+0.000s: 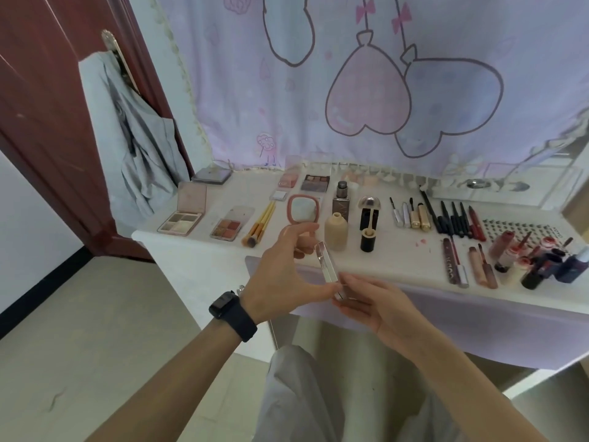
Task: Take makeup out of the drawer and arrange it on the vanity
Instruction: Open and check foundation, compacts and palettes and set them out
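Printed cloth (350,90) hangs across the back, 12 o'clock, top half of view. Vanity (401,263) below it: white top, already crowded w/ makeup in rows from 9 to 3. Open palette (181,218) at 10. Pink hand mirror (302,208) and beige bottle (336,229) just beyond your hands at 12. Pencils, glosses and small jars packed at 2–3.

Task obj: clear tube (328,266), square-sided, silvery lower end, not yet on the top. It is in the air over the front edge, tilted, upper end toward 11, lower end toward 5.

L hand (283,275): thumb against the tube's lower part, fingers curled behind its upper part; fingertips hidden, cannot tell exact contact. R hand (382,311): thumb + forefinger pinch the silvery end, other fingers loosely curled.

Risks (judgement):
- Grips at opp. ends read like a cap pull. If it gives suddenly, the tube jerks toward 12 and hits the beige bottle, upright and near.
- Slick sides + light pinch = slip, then a drop off the front edge toward 6.
- Free spots are scarce. Setting down near 1 may tip the short black bottle (369,240).
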